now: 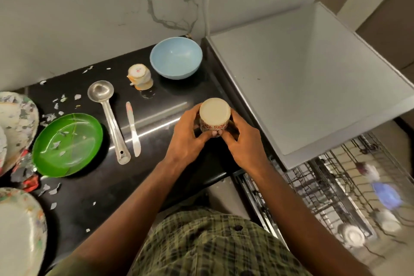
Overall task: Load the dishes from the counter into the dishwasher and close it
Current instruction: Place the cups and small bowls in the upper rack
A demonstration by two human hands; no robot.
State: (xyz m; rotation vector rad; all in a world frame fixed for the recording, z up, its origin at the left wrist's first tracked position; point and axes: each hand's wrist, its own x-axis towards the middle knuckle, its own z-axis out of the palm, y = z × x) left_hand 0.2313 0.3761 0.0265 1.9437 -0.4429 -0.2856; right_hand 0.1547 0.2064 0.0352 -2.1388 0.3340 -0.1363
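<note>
Both hands, left hand (187, 132) and right hand (243, 141), grip an upturned cup (214, 117) over the counter (156, 123); the dishwasher rack (336, 186) looks blurred.

You have one view only, from the camera on your head, so nothing is shared with a second view. It looks steeply down and forward over your chest, wide-angled, with straight edges bowing near the borders. The black desk (94, 186) fills the left and middle, and the marble wall (89, 6) rises along the top. On the right, the view drops past the desk's edge into the open dishwasher rack (336, 186), which is lower and blurred. Your forearms enter from the bottom edge, close to the lens.
</note>
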